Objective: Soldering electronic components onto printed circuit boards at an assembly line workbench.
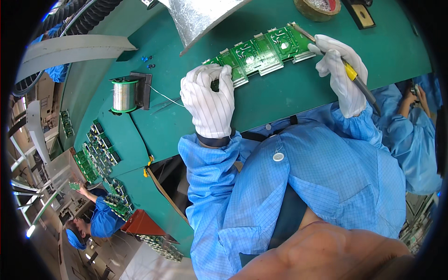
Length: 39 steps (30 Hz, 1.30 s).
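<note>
A long green circuit board panel lies aslant on the green bench. My left hand, in a white striped glove, is curled over the panel's left end; its fingertips are partly hidden. Solder wire runs from a spool to the edge of that glove; whether the fingers also hold it does not show. My right hand, gloved likewise, is closed around a soldering iron with a yellow and grey handle. The iron's tip meets or hovers just over the panel's far right corner.
A silvery foil-covered hood hangs above the panel's left end. At the back right are a round bowl and an iron stand with sponge. Several circuit boards line the left side. Co-workers sit at left and right.
</note>
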Tool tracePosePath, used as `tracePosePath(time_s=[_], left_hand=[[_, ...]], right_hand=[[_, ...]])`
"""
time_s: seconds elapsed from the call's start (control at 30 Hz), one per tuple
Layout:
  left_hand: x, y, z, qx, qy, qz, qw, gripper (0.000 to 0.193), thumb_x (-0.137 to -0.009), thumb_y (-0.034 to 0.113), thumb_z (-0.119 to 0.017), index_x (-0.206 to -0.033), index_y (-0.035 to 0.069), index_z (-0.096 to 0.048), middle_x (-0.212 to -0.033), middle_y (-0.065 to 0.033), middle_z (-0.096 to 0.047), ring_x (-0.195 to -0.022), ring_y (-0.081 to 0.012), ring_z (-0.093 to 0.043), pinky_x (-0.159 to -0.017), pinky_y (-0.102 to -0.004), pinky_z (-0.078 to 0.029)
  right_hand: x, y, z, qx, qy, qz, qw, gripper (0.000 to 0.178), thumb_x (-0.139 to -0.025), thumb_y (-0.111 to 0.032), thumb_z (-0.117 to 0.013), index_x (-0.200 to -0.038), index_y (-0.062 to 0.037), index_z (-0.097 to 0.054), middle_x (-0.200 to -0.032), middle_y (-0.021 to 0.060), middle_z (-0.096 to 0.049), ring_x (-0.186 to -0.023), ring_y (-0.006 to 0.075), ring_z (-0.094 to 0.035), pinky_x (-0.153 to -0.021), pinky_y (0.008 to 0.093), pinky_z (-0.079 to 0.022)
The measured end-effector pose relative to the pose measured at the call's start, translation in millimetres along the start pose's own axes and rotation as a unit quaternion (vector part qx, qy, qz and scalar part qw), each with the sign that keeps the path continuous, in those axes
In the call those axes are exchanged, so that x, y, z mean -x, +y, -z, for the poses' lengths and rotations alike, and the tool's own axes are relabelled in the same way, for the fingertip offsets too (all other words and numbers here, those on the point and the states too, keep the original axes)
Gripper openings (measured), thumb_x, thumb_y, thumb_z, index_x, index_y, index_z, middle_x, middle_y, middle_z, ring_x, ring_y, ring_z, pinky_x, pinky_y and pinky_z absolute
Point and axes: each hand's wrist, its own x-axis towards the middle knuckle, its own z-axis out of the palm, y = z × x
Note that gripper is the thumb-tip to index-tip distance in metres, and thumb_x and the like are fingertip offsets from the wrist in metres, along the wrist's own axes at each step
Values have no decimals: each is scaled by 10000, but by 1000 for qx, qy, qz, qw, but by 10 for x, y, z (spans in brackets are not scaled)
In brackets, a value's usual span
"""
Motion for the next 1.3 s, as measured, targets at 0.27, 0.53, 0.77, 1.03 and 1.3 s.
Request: tracePosePath(time_s=[0.27, 0.53, 0.77, 1.03, 1.3], left_hand=[[8, -4, 12, -2, -7, 13, 1000, 136, -819, 134, -776, -804, 77, -653, -873, -72, -695, -880, -278, -644, -820, -400, -498], [17, 13, 16, -19, 3, 15, 1000, 127, -814, 133, -777, -823, 78, -663, -874, -69, -696, -878, -283, -642, -824, -407, -496], [30, 53, 49, -71, 52, 0, 996, 105, -804, 141, -781, -831, 110, -684, -870, -53, -703, -901, -262, -644, -834, -401, -492], [25, 84, 6, -19, 18, -31, 999, 132, -774, 137, -796, -828, 116, -676, -923, -49, -697, -924, -254, -647, -850, -407, -480], [42, 88, 11, -27, 3, -16, 1000, 134, -771, 128, -796, -836, 120, -679, -923, -37, -693, -932, -246, -640, -856, -398, -467]], right_hand=[[-202, 154, 296, 60, 90, 33, 994, 599, -1038, -437, -504, -1366, 63, -534, -1011, 136, -700, -1001, 204, -668, -1000, 356, -483], [-220, 174, 277, 118, 38, 51, 991, 574, -1027, -431, -533, -1371, 28, -550, -1260, 143, -658, -1139, 201, -631, -1057, 351, -445], [-20, -31, -84, 4, -64, 111, 992, 288, -986, -203, -633, -1211, -29, -678, -1076, 105, -724, -742, 128, -666, -669, 260, -557], [-33, -146, -462, 93, -140, 183, 969, 193, -983, -176, -602, -1036, -33, -719, -951, 85, -757, -764, 198, -731, -689, 300, -572], [-35, -168, -496, 117, -146, 191, 964, 198, -989, -144, -566, -1039, -26, -716, -899, 68, -736, -671, 150, -668, -663, 281, -548]])
